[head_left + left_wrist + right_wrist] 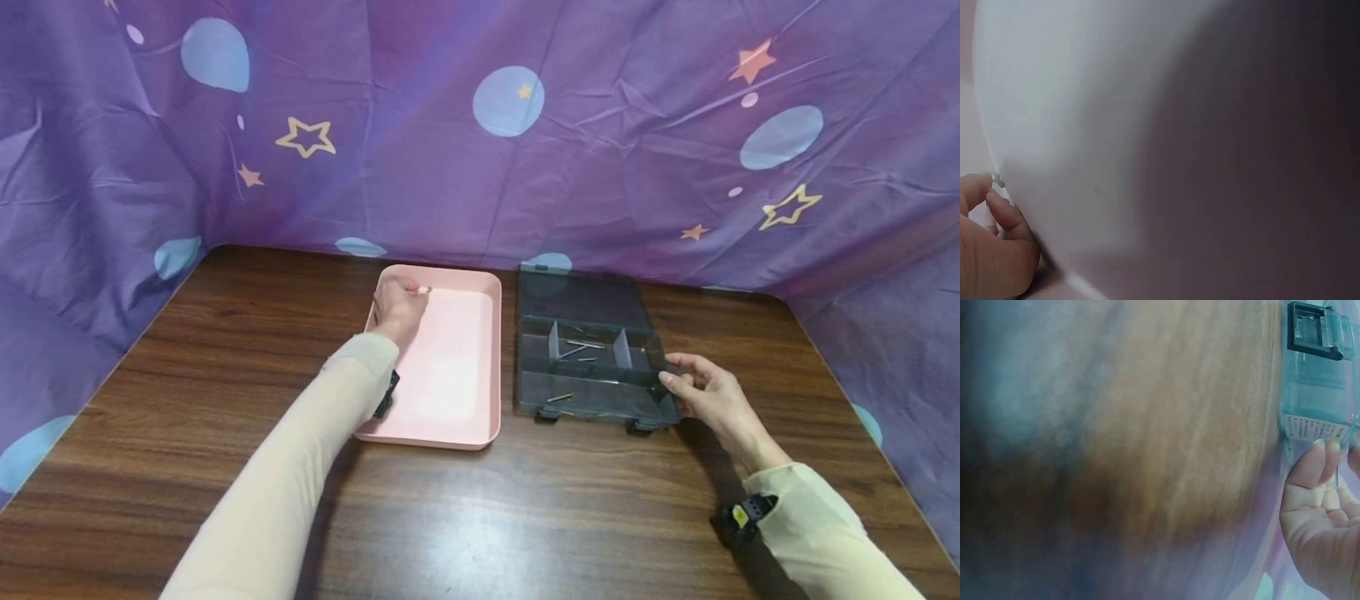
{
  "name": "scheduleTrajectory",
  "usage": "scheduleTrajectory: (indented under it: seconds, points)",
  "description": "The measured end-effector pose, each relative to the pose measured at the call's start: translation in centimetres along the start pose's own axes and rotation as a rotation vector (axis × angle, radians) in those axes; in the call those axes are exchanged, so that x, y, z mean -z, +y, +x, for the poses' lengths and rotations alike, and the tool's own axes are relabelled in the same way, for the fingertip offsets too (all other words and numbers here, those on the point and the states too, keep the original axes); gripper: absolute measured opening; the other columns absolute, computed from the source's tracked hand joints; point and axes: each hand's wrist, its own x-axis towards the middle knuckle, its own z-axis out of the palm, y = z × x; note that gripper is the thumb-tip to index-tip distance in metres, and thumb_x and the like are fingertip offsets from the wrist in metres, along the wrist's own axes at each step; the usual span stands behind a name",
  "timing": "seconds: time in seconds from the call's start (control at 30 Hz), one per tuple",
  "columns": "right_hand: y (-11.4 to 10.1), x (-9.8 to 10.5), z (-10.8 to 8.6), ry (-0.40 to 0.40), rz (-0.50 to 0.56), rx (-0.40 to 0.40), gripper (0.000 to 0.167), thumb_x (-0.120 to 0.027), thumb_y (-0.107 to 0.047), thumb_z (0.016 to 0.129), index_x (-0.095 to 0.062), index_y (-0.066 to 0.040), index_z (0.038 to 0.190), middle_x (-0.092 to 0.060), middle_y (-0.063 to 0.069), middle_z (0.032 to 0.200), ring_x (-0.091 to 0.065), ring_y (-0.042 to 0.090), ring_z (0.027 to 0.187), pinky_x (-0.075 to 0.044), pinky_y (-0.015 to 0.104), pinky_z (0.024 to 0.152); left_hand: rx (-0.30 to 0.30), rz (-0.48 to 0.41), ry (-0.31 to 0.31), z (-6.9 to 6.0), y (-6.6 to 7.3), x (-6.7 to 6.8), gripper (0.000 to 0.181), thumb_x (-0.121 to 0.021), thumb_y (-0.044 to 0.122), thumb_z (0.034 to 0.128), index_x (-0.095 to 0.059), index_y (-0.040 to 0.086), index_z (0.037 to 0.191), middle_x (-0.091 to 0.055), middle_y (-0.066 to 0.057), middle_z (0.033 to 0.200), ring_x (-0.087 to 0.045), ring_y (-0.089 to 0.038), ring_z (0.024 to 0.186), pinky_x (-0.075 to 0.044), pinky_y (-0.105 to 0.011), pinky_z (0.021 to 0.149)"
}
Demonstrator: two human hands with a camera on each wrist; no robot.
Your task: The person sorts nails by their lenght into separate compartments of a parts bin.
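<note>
My left hand (399, 310) is over the far left part of a pink tray (492, 367). Between thumb and fingertip it pinches a small screw-like metal piece (998, 180), whose end pokes out past the fingers; its exact kind is too small to tell. At the right, my right hand (712, 400) grips the right side of a clear grey compartment box (600, 400) with thumb and fingers. The box's lid (581, 300) lies open toward the back. Several thin metal screws or nails (585, 345) lie in the middle compartment, and a brass-coloured one (559, 397) in the front compartment.
Tray and box stand side by side on a brown wooden table (450, 517), a narrow gap between them. Two black latches (547, 414) face the front edge of the box. A purple curtain (420, 167) with stars hangs behind and at the sides.
</note>
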Motion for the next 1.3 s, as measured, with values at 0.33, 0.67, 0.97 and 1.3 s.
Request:
scheduleTrajectory:
  seconds: [0.33, 0.67, 0.97, 1.3]
  points:
    - [-0.20, 0.16, 0.00, 0.008, 0.001, 0.002, 0.053, -0.058, -0.029, 0.093, -0.039, 0.003, 0.132, -0.049, -0.014, 0.070, -0.050, 0.002, 0.063, -0.047, 0.023, 0.056, -0.055, 0.107, -0.008, 0.21, 0.30, 0.10, 0.024, -0.063, 0.014, 0.0818, -0.069, 0.012, 0.105, -0.067, -0.005, 0.110, -0.056, -0.028, 0.108, -0.039, -0.037, 0.097]
    - [-0.21, 0.18, 0.09, 0.005, 0.028, 0.002, 0.046, -0.059, -0.025, 0.093, -0.043, 0.000, 0.128, -0.050, -0.015, 0.069, -0.048, 0.001, 0.061, -0.046, 0.021, 0.056, -0.054, 0.135, 0.000, 0.07, 0.40, -0.02, 0.017, -0.062, 0.012, 0.0828, -0.069, 0.012, 0.098, -0.067, -0.006, 0.106, -0.057, -0.030, 0.105, -0.041, -0.038, 0.095]
    - [-0.08, 0.05, 0.12, 0.010, 0.021, 0.006, 0.044, -0.059, -0.026, 0.093, -0.044, 0.000, 0.126, -0.051, -0.015, 0.070, -0.049, 0.001, 0.061, -0.046, 0.021, 0.055, -0.079, 0.193, -0.009, 0.04, 0.35, -0.05, 0.014, -0.060, 0.017, 0.0869, -0.070, 0.013, 0.095, -0.068, -0.007, 0.107, -0.058, -0.031, 0.105, -0.043, -0.039, 0.093]
    - [0.24, 0.06, 0.13, 0.002, 0.008, 0.003, 0.049, -0.058, -0.026, 0.094, -0.041, 0.002, 0.130, -0.051, -0.014, 0.071, -0.050, 0.002, 0.063, -0.046, 0.022, 0.055, -0.147, 0.262, -0.045, 0.18, 0.05, -0.36, 0.016, -0.054, 0.013, 0.0917, -0.069, 0.010, 0.097, -0.067, -0.009, 0.106, -0.059, -0.030, 0.105, -0.044, -0.037, 0.092]
